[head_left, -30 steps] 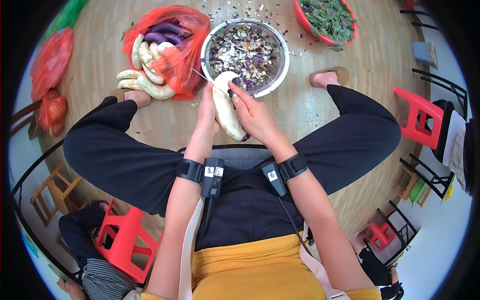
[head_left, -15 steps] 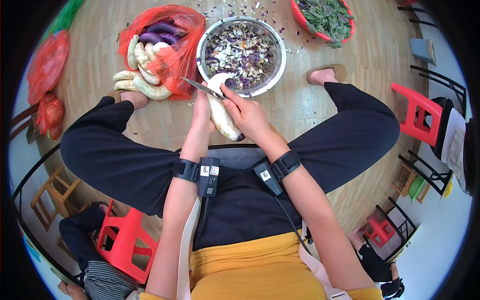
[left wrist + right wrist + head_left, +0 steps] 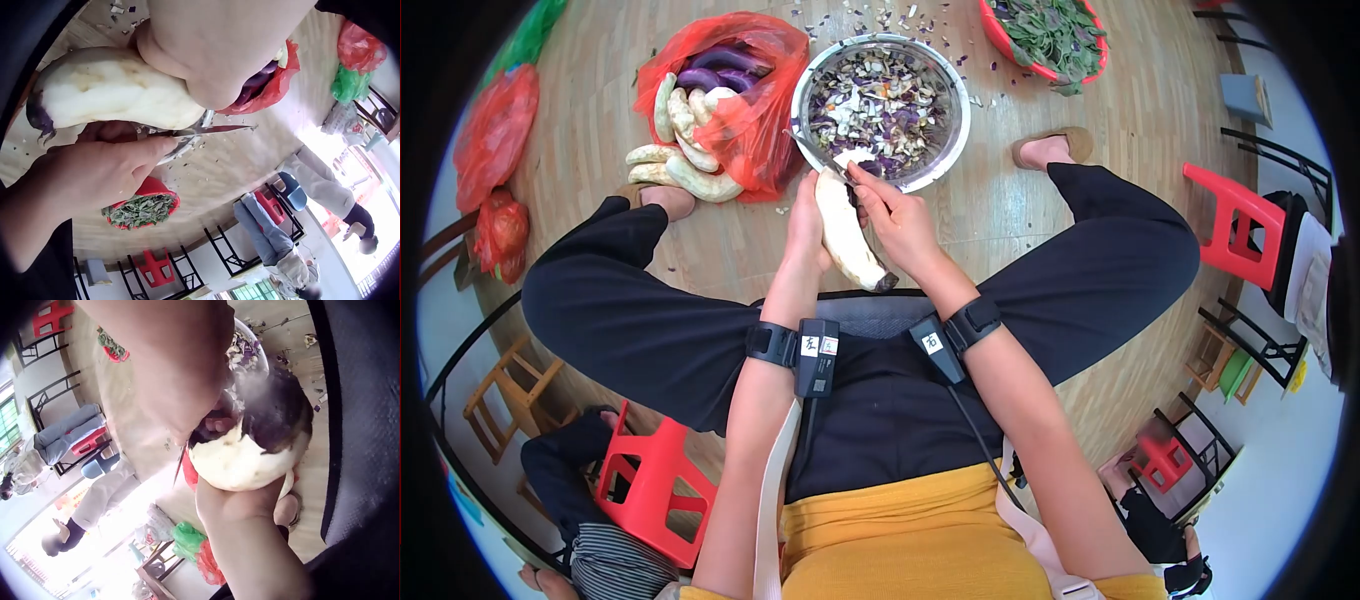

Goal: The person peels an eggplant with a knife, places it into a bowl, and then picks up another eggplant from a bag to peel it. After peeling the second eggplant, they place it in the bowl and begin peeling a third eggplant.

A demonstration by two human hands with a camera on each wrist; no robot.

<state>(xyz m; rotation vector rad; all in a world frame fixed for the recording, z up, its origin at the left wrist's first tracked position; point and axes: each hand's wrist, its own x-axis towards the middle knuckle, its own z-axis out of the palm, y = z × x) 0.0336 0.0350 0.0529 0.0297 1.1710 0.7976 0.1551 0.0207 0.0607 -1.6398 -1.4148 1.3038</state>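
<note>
A mostly peeled eggplant [image 3: 842, 235] lies slantwise between both hands, pale flesh facing up and its dark stem end toward the lap. The left hand [image 3: 804, 222] grips it from the left side. On the right, the right hand [image 3: 903, 232] holds a knife [image 3: 215, 130] by its handle, close against the eggplant's far end. The thin blade sticks out past the fingers. In the right wrist view, dark purple skin [image 3: 278, 415] still covers one side of the eggplant, with a ragged border against the white flesh. The knife handle is mostly hidden by the right hand.
Just beyond the hands stands a metal bowl [image 3: 965, 112] of purple and white peelings. To its left, a red plastic bag [image 3: 768, 145] holds purple eggplants [image 3: 718, 78]; peeled eggplants [image 3: 705, 180] lie beside it. A red basin [image 3: 997, 38] of green leaves is at far right. Scraps dot the floor.
The knife blade first lay across the eggplant's far end, and now points up and left at the bowl's edge. The eggplant has turned slightly, showing dark skin on its right.
</note>
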